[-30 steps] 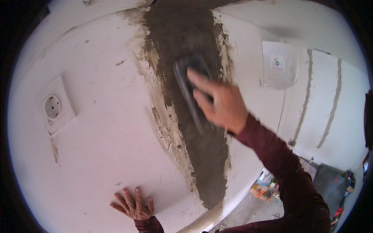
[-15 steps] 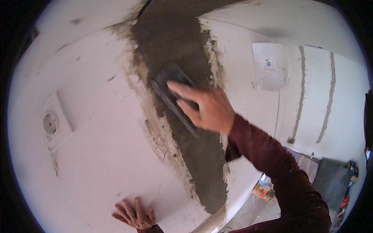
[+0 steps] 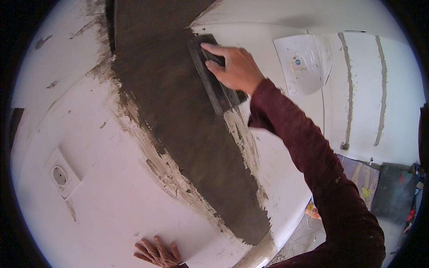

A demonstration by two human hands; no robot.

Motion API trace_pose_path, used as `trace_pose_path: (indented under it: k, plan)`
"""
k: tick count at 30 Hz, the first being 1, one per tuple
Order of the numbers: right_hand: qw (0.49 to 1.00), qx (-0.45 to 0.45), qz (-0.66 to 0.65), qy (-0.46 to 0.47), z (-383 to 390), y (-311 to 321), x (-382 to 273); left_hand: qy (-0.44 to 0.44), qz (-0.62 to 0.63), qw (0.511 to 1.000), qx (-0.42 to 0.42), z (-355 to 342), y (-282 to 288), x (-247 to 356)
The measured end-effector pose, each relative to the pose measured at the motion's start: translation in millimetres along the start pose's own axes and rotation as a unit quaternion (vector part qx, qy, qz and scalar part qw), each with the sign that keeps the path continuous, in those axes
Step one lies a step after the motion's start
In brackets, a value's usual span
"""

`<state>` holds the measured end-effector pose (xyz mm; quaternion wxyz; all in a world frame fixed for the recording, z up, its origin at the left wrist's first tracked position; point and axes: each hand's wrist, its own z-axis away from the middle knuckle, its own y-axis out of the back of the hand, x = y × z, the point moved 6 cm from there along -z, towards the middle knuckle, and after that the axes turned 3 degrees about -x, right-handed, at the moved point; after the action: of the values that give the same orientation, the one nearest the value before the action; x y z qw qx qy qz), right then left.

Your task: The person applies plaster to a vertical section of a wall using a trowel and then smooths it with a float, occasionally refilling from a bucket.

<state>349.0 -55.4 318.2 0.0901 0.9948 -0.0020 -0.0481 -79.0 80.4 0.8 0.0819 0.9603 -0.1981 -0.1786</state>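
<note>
White wall socket [image 3: 60,175]; dark panel [image 3: 393,193]

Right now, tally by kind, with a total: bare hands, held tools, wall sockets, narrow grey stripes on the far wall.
Hands (left hand, right hand): 2
Held tools (dark float): 1
Wall sockets: 1
Narrow grey stripes: 2
Total: 6

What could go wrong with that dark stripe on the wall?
The dark, flat rectangular float in the right-hand grip overlaps the right edge of the dark grey plaster-like band, so it might smear some onto the white wall. If the float tips, its long straight edge might scratch a line in the band. The left-hand grip, open against the wall, could smudge the band if it slid right.
</note>
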Motion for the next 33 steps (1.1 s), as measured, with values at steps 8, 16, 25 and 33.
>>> trace_pose_path:
  k: [8, 16, 25, 33]
  plan:
    - [0.997, -0.06, -0.023, 0.037, 52.3, -15.1, -12.5, -0.003, -0.028, 1.0, 0.003, 3.1, 4.7, -2.3]
    - [0.991, -0.104, -0.08, 0.033, 78.5, -20.9, -14.9, -0.006, -0.036, 0.999, -0.025, 9.8, -5.4, -4.6]
    - [0.998, 0.027, -0.045, 0.03, -21.5, 6.8, 51.2, -0.013, -0.031, 0.999, -0.004, 4.8, -8.2, -1.2]
    - [0.998, 0.009, -0.063, 0.029, 0.5, 2.3, 31.9, 0.009, -0.03, 1.0, -0.003, 9.4, -0.8, 0.0]
